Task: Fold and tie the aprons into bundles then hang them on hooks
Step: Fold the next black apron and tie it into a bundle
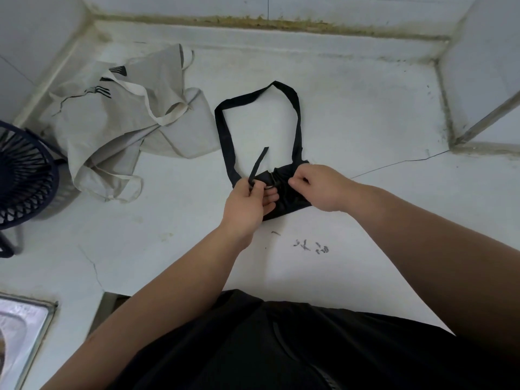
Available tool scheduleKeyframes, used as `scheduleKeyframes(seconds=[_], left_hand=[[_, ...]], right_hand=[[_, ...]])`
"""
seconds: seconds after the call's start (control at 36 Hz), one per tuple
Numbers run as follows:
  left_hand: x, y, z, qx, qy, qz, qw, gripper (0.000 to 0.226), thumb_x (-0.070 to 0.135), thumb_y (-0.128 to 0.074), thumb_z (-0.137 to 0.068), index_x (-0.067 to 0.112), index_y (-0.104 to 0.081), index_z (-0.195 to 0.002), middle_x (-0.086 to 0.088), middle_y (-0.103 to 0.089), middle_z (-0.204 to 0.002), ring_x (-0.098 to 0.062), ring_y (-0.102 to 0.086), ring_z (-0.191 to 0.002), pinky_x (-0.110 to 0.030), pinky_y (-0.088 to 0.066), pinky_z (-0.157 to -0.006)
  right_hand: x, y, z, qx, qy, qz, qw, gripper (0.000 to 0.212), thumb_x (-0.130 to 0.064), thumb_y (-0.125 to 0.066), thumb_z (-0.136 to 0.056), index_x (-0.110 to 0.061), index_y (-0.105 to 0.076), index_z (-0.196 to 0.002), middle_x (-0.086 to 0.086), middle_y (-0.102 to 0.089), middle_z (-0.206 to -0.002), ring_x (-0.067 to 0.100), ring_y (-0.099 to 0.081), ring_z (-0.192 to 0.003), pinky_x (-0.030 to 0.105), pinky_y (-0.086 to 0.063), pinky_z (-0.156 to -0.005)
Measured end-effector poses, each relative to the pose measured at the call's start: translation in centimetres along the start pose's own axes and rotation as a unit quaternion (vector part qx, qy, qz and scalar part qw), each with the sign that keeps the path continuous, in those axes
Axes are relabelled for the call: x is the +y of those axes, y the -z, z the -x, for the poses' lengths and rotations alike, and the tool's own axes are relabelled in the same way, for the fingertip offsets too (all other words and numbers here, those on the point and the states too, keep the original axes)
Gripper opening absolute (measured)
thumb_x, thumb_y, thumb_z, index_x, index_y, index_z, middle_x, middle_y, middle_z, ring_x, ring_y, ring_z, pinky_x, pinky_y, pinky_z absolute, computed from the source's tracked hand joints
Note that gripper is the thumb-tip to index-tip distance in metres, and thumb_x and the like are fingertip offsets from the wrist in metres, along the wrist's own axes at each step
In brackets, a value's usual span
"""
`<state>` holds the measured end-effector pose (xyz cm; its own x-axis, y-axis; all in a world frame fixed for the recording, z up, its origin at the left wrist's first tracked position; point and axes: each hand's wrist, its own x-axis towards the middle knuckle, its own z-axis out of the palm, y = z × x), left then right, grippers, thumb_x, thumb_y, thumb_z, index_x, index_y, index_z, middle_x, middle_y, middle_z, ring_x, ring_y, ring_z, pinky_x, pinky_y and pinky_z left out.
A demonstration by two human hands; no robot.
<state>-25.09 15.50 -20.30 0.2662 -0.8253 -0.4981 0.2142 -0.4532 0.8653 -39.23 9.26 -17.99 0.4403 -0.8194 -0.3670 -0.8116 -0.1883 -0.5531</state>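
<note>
Grip: tie strap (257, 164) is pinched by left hand (249, 199); black apron bundle (288, 199) is pinched by right hand (319, 187).
Place: bundle is laid on table (365, 122), near beige apron (123, 119).
Risk: folds may be undone if strap tension is lost.

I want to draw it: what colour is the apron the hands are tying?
Black. The apron and its neck loop show best in the head view.
</note>
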Motion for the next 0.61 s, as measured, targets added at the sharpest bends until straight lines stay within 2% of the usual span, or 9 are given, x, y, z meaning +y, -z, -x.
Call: scheduleKeyframes(seconds=[0.08,0.17,0.22,0.31,0.33,0.42,0.5,0.56,0.61], left_hand=[[-0.2,-0.2,0.2,0.040,-0.024,-0.021,0.999,0.018,0.015,-0.040,-0.103,0.010,-0.050,-0.088,-0.002,-0.061,-0.091,-0.009,-0.067,-0.079,-0.019,-0.056,-0.072],[-0.2,-0.1,0.2,0.116,-0.042,-0.047,0.991,0.022,0.012,-0.040,-0.102,0.014,-0.048,-0.081,0.002,-0.060,-0.085,-0.009,-0.065,-0.074,-0.020,-0.056,-0.072],[-0.1,0.1,0.1,0.152,-0.046,-0.062,0.985,0.023,0.012,-0.039,-0.102,0.014,-0.047,-0.080,0.004,-0.059,-0.085,-0.005,-0.063,-0.074,-0.017,-0.055,-0.069],[-0.3,0.2,-0.1,0.171,-0.041,-0.079,0.981,0.024,0.009,-0.038,-0.101,0.014,-0.045,-0.079,0.005,-0.059,-0.084,-0.005,-0.063,-0.073,-0.022,-0.054,-0.073],[-0.3,0.0,-0.1,0.177,-0.034,-0.071,0.981,0.024,0.008,-0.037,-0.101,0.013,-0.044,-0.078,0.004,-0.058,-0.084,-0.006,-0.063,-0.073,-0.023,-0.054,-0.073],[-0.1,-0.3,-0.2,0.198,-0.014,-0.021,0.980,0.023,0.009,-0.037,-0.101,0.012,-0.044,-0.079,0.001,-0.059,-0.087,-0.009,-0.065,-0.074,-0.023,-0.055,-0.071],[0.1,-0.3,-0.4,0.231,-0.013,0.011,0.973,0.023,0.010,-0.036,-0.101,0.011,-0.046,-0.081,-0.003,-0.062,-0.091,-0.011,-0.068,-0.079,-0.022,-0.055,-0.069],[0.1,-0.3,-0.4,0.243,0.000,0.045,0.969,0.023,0.010,-0.035,-0.102,0.010,-0.048,-0.082,-0.007,-0.063,-0.091,-0.012,-0.069,-0.077,-0.019,-0.054,-0.066],[0.3,-0.3,-0.5,0.223,0.029,0.107,0.969,0.021,0.010,-0.035,-0.102,0.006,-0.049,-0.088,-0.013,-0.063,-0.096,-0.013,-0.069,-0.072,-0.019,-0.056,-0.062]], right_hand=[[0.6,-0.2,-0.4,0.039,-0.014,-0.017,0.999,0.022,-0.026,-0.038,-0.102,-0.011,-0.046,-0.089,0.003,-0.052,-0.082,0.021,-0.048,-0.078,0.027,-0.031,-0.065],[0.9,-0.3,-0.4,0.078,-0.038,-0.010,0.996,0.019,-0.022,-0.038,-0.101,-0.007,-0.049,-0.095,0.005,-0.053,-0.083,0.021,-0.048,-0.079,0.029,-0.032,-0.060],[1.2,-0.4,-0.4,0.101,-0.055,0.015,0.993,0.021,-0.019,-0.039,-0.101,-0.003,-0.052,-0.101,0.007,-0.053,-0.086,0.022,-0.048,-0.082,0.029,-0.034,-0.065],[1.7,-0.9,-0.4,0.098,-0.080,0.028,0.992,0.016,-0.014,-0.042,-0.098,-0.003,-0.053,-0.094,0.007,-0.054,-0.081,0.024,-0.049,-0.080,0.029,-0.036,-0.066],[1.7,-0.9,-0.5,0.094,-0.088,0.032,0.991,0.016,-0.011,-0.043,-0.097,-0.004,-0.051,-0.085,0.006,-0.053,-0.076,0.024,-0.049,-0.078,0.030,-0.035,-0.063],[1.4,-0.5,-0.6,0.078,-0.101,0.047,0.991,0.035,-0.003,-0.041,-0.094,-0.009,-0.033,-0.061,0.003,-0.038,-0.062,0.025,-0.044,-0.072,0.029,-0.028,-0.057],[1.8,0.0,-0.4,0.066,-0.114,0.050,0.990,0.036,-0.003,-0.040,-0.095,-0.008,-0.032,-0.060,0.002,-0.036,-0.063,0.025,-0.043,-0.074,0.027,-0.029,-0.062],[2.3,0.1,-0.1,0.064,-0.122,0.044,0.990,0.032,-0.003,-0.040,-0.095,-0.006,-0.036,-0.063,0.003,-0.038,-0.065,0.026,-0.044,-0.075,0.029,-0.030,-0.059],[2.5,0.2,0.1,0.061,-0.122,0.037,0.990,0.027,-0.002,-0.039,-0.095,-0.001,-0.048,-0.070,0.009,-0.049,-0.073,0.031,-0.049,-0.081,0.032,-0.035,-0.061]])
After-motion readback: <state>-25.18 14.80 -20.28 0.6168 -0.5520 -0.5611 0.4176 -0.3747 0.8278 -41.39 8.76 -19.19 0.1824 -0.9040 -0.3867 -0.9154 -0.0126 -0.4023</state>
